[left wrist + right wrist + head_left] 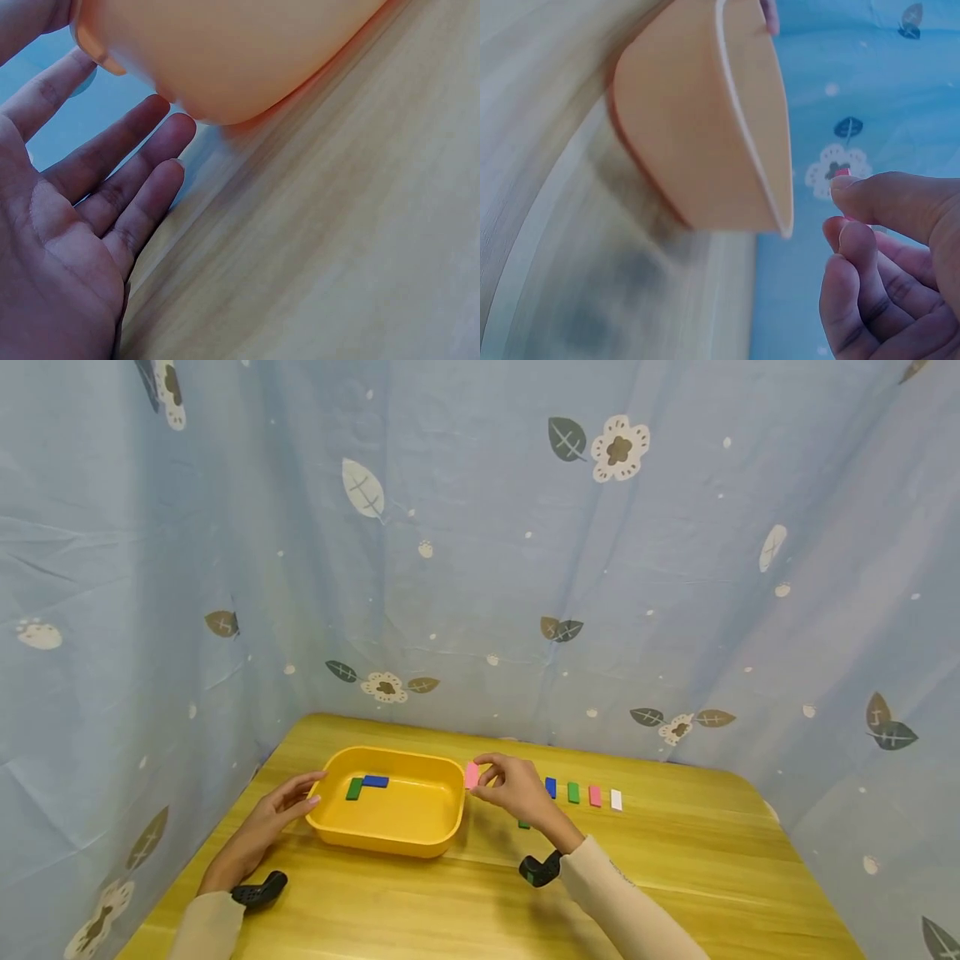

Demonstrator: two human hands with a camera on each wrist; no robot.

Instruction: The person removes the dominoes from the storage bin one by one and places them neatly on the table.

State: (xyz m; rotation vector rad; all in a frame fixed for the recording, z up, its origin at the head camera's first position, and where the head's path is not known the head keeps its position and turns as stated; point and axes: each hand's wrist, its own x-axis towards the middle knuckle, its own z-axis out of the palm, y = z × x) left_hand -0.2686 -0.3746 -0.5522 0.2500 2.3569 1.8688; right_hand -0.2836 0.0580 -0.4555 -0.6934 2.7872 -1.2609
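My right hand (517,785) pinches a small flat pink block (472,775) between thumb and fingers, just beyond the right rim of a yellow plastic tray (382,841). In the right wrist view, only a sliver of the pink block (843,172) shows past the thumb. At the tray's left end my left hand (266,822) touches the rim with fingertips and thumb. Its other fingers extend loosely by the outer wall, as the left wrist view shows. Inside the tray lie a green block (354,789) and a blue block (376,782), end to side.
To the right of my right hand, a blue block (551,788), a green block (573,792), a pink block (595,797) and a white block (617,800) form a row. Another green block (523,824) is partly hidden under the wrist. A patterned curtain (480,568) borders the wooden table (675,877).
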